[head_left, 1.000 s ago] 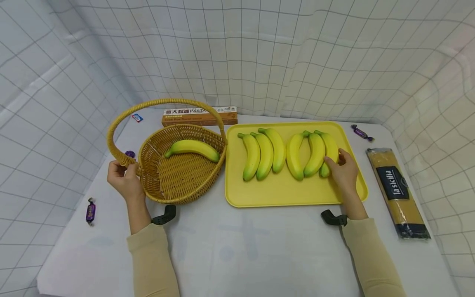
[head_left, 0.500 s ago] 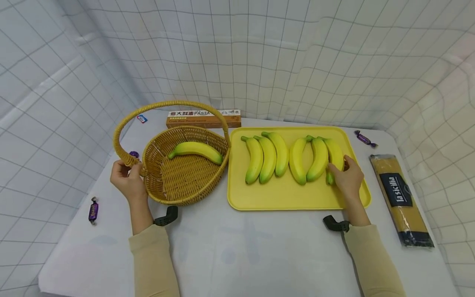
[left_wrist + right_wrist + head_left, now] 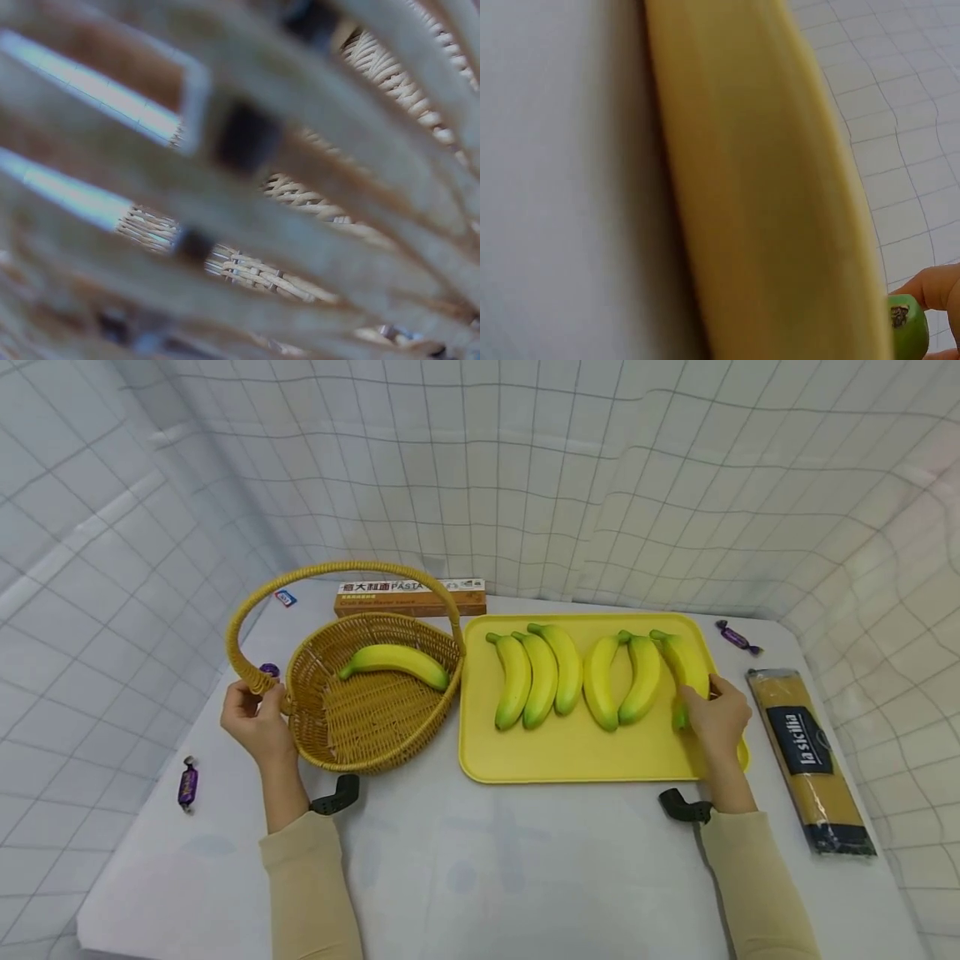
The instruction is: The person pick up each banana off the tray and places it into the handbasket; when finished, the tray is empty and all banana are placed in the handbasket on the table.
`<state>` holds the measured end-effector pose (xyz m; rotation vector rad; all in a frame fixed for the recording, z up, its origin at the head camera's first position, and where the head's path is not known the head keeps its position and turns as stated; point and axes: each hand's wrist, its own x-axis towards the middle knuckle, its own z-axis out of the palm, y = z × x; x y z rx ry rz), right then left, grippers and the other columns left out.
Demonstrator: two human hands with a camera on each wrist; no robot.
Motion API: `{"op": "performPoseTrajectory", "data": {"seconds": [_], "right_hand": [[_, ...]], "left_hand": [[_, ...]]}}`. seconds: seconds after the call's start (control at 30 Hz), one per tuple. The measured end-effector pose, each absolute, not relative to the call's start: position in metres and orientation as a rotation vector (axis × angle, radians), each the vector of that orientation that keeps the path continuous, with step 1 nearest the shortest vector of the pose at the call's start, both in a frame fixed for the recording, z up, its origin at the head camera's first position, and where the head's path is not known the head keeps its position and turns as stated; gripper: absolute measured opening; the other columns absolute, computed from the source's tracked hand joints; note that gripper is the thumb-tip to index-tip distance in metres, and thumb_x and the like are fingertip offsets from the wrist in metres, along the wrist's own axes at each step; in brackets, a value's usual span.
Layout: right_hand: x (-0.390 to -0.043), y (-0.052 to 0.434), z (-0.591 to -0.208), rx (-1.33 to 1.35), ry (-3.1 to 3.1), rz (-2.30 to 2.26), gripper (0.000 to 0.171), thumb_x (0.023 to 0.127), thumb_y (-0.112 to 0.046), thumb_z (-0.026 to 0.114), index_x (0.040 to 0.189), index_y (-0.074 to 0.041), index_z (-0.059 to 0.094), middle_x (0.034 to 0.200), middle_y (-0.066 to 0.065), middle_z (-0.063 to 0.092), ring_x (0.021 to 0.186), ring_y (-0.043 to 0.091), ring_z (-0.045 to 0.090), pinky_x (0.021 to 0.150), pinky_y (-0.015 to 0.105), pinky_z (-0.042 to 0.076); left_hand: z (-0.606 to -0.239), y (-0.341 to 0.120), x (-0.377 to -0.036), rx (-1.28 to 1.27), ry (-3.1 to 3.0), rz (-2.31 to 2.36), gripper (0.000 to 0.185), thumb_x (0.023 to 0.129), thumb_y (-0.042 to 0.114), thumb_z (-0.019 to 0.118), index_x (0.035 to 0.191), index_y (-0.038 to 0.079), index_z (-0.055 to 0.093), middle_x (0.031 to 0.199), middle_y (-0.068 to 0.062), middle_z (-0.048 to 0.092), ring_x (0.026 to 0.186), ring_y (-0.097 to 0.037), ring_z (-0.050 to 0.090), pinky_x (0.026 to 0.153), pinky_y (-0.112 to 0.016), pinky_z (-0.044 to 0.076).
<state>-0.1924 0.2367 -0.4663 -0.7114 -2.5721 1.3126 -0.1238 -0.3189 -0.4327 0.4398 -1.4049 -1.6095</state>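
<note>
White gridded cloth backdrop; white tabletop, large bare stretch at front.
Yellow rectangular plastic tray: five yellow-green bananas lying in row.
Woven wicker basket with hoop handle, just left of tray; one banana inside.
Left hand: grip curled round handle base.
Right hand: fingers wrapped round rightmost banana near tray's right rim.
Judgement: lift fruit clear of raised rim and neighbours; keep basket steadied.
Long spaghetti packet lies close right.
</note>
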Motion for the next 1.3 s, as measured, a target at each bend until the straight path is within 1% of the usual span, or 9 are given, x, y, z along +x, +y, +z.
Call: {"op": "performPoseTrajectory", "data": {"seconds": [0.1, 0.27, 0.37, 0.47, 0.6, 0.77, 0.97, 1.2, 1.3], "right_hand": [[-0.193, 0.236, -0.458, -0.716, -2.544, 1.334, 0.058, 0.092, -0.027, 0.061, 0.144, -0.006, 0.047, 0.14, 0.016, 0.055, 0.123, 0.028, 0.055, 0.1, 0.036, 0.048], [-0.191, 0.227, -0.442, -0.659, -2.55, 1.372, 0.059, 0.092, -0.03, 0.062, 0.146, -0.011, 0.046, 0.143, 0.011, 0.053, 0.123, 0.025, 0.054, 0.097, 0.029, 0.049], [-0.187, 0.217, -0.43, -0.571, -2.566, 1.383, 0.059, 0.09, -0.031, 0.065, 0.144, -0.012, 0.048, 0.141, 0.01, 0.056, 0.119, 0.024, 0.056, 0.087, 0.019, 0.049], [-0.181, 0.203, -0.417, -0.454, -2.575, 1.398, 0.058, 0.089, -0.03, 0.067, 0.142, -0.013, 0.052, 0.137, 0.011, 0.059, 0.109, 0.017, 0.056, 0.076, 0.009, 0.044], [-0.173, 0.181, -0.401, -0.272, -2.603, 1.418, 0.055, 0.089, -0.028, 0.068, 0.14, -0.012, 0.054, 0.133, 0.012, 0.061, 0.099, 0.007, 0.053, 0.072, 0.006, 0.043], [-0.161, 0.153, -0.385, -0.003, -2.614, 1.454, 0.053, 0.088, -0.022, 0.07, 0.138, -0.01, 0.057, 0.129, 0.014, 0.063, 0.096, 0.005, 0.053, 0.074, 0.01, 0.044], [-0.15, 0.121, -0.371, 0.255, -2.641, 1.507, 0.053, 0.085, -0.016, 0.073, 0.136, -0.009, 0.058, 0.123, 0.014, 0.065, 0.099, 0.016, 0.056, 0.076, 0.016, 0.046], [-0.144, 0.079, -0.362, 0.479, -2.676, 1.548, 0.054, 0.083, -0.014, 0.073, 0.135, -0.01, 0.059, 0.118, 0.012, 0.067, 0.103, 0.024, 0.06, 0.083, 0.038, 0.051], [-0.146, 0.058, -0.362, 0.57, -2.655, 1.564, 0.054, 0.083, -0.015, 0.074, 0.135, -0.01, 0.059, 0.119, 0.011, 0.067, 0.103, 0.024, 0.061, 0.082, 0.041, 0.052]], "left_hand": [[-0.43, -0.318, -0.122, 0.425, -1.415, -1.605, 0.023, 0.08, -0.009, 0.059, 0.075, 0.012, 0.066, 0.074, 0.004, 0.059, 0.068, -0.01, 0.05, 0.064, -0.023, 0.039], [-0.431, -0.32, -0.122, 0.411, -1.425, -1.587, 0.025, 0.079, -0.01, 0.059, 0.073, 0.013, 0.066, 0.073, 0.005, 0.06, 0.067, -0.009, 0.051, 0.064, -0.023, 0.039], [-0.434, -0.322, -0.123, 0.411, -1.409, -1.589, 0.025, 0.079, -0.01, 0.06, 0.072, 0.014, 0.066, 0.072, 0.005, 0.06, 0.067, -0.01, 0.051, 0.063, -0.023, 0.04], [-0.435, -0.322, -0.125, 0.404, -1.387, -1.606, 0.025, 0.079, -0.009, 0.061, 0.071, 0.013, 0.066, 0.071, 0.004, 0.059, 0.067, -0.01, 0.051, 0.063, -0.023, 0.04], [-0.435, -0.321, -0.125, 0.397, -1.377, -1.617, 0.026, 0.079, -0.01, 0.06, 0.071, 0.014, 0.066, 0.071, 0.004, 0.059, 0.067, -0.01, 0.051, 0.064, -0.023, 0.041], [-0.432, -0.319, -0.123, 0.401, -1.368, -1.611, 0.027, 0.079, -0.011, 0.06, 0.069, 0.014, 0.065, 0.07, 0.005, 0.059, 0.066, -0.009, 0.051, 0.064, -0.023, 0.041], [-0.419, -0.31, -0.117, 0.397, -1.37, -1.608, 0.024, 0.078, -0.01, 0.059, 0.069, 0.011, 0.065, 0.069, 0.004, 0.058, 0.065, -0.009, 0.05, 0.062, -0.022, 0.041], [-0.408, -0.301, -0.112, 0.411, -1.389, -1.586, 0.022, 0.078, -0.009, 0.058, 0.069, 0.011, 0.065, 0.068, 0.005, 0.058, 0.065, -0.008, 0.049, 0.061, -0.021, 0.041], [-0.406, -0.299, -0.112, 0.416, -1.398, -1.581, 0.025, 0.078, -0.008, 0.058, 0.069, 0.014, 0.064, 0.069, 0.006, 0.058, 0.066, -0.008, 0.05, 0.062, -0.021, 0.041]]}}
